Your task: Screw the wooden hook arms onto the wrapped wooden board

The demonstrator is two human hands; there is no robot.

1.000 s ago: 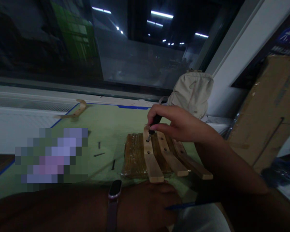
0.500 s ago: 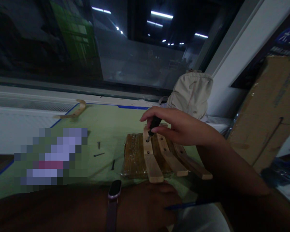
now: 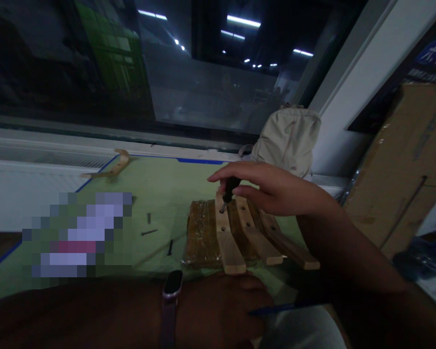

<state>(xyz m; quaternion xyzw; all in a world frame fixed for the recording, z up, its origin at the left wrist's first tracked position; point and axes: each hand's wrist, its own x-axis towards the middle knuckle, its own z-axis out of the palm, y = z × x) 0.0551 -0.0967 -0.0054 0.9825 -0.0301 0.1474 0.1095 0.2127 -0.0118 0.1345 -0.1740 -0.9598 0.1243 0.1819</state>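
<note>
The fingers of the right hand (image 3: pixel 272 189) are uncurled and spread farther past the screwdriver (image 3: pixel 231 188) than a second ago, and the thumb is drawn back along the handle; the tip is kept at the same hole. The screwdriver is held loosely, its black handle enclosed between the thumb and the half-open fingers, and it is tilted, with the tip set at the upper hole of the left strip (image 3: pixel 228 245). That strip is laid across a brown block (image 3: pixel 202 232) wrapped in clear film, beside the middle strip (image 3: pixel 259 241) and the right strip (image 3: pixel 290 248). The left hand (image 3: pixel 228 303) is placed just below the near end of the left strip, and a watch (image 3: pixel 173 283) is worn on its wrist; how far it is opened, and whether anything is gripped, cannot be told. Three screws (image 3: pixel 170 247) are scattered on the green table (image 3: pixel 163 182) left of the block. A curved wooden piece (image 3: pixel 121 164) is left at the far corner, and a backpack (image 3: pixel 288 138) is propped by the window (image 3: pixel 210 92).
</note>
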